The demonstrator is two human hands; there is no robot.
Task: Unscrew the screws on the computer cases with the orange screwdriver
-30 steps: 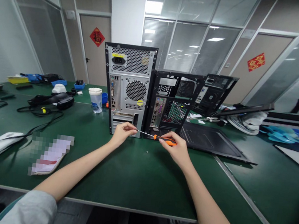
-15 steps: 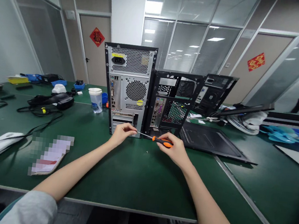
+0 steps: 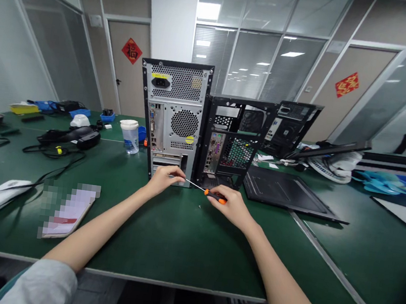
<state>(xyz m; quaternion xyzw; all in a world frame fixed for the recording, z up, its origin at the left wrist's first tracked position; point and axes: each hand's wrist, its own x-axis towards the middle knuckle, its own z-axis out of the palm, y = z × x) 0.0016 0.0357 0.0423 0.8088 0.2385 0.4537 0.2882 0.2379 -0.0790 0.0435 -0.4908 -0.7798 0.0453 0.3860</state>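
Observation:
My right hand [image 3: 231, 203] is closed around the black and orange handle of a screwdriver [image 3: 216, 197]. The thin shaft points left, its tip reaching the fingers of my left hand [image 3: 166, 177]. Thumb and forefinger of that hand are pinched together at the tip; what lies between them is too small to make out. Both hands are low in front of a silver computer tower [image 3: 184, 102], whose perforated back and ports face me. My left hand is by its lower expansion slots, hiding part of them. A tiny metallic piece [image 3: 199, 206] lies on the table below the shaft.
Right of the tower stand a black open computer case [image 3: 239, 144] and another dark case [image 3: 290, 128] farther back. A black side panel [image 3: 291, 191] lies flat on the green table [image 3: 175, 248]. Leftward are a plastic cup [image 3: 130, 137], a phone [image 3: 71, 212] and cables [image 3: 40, 178].
My right hand has shifted slightly left and down, and the screwdriver slopes more steeply, with its handle lower. My left hand stays pinched at the tip, almost unmoved.

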